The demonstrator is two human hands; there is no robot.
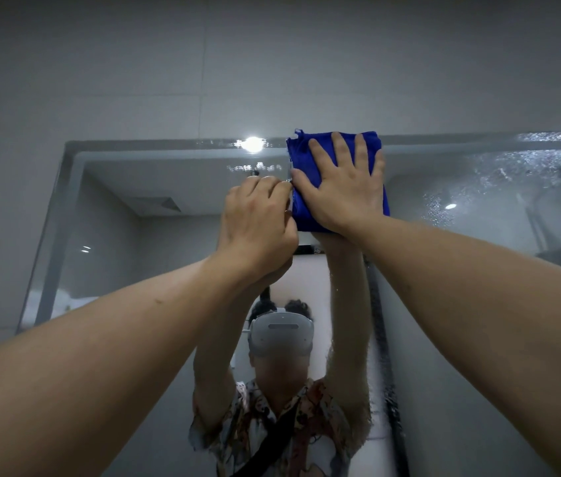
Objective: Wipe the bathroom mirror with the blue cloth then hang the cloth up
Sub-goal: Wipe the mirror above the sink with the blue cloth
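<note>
The blue cloth [301, 151] is folded into a pad and lies flat against the bathroom mirror [127, 242], at its top edge near the middle. My right hand [344, 191] presses on the cloth with its palm flat and fingers spread. My left hand [258, 218] is curled into a fist just left of the cloth, its fingertips touching the cloth's left edge. Whether it pinches that edge is hidden. Both arms reach up and forward.
Water droplets [513, 166] streak the mirror's upper right part. Grey wall tiles [203, 63] rise above the mirror frame. The glass reflects a person wearing a headset, with raised arms, and ceiling lights.
</note>
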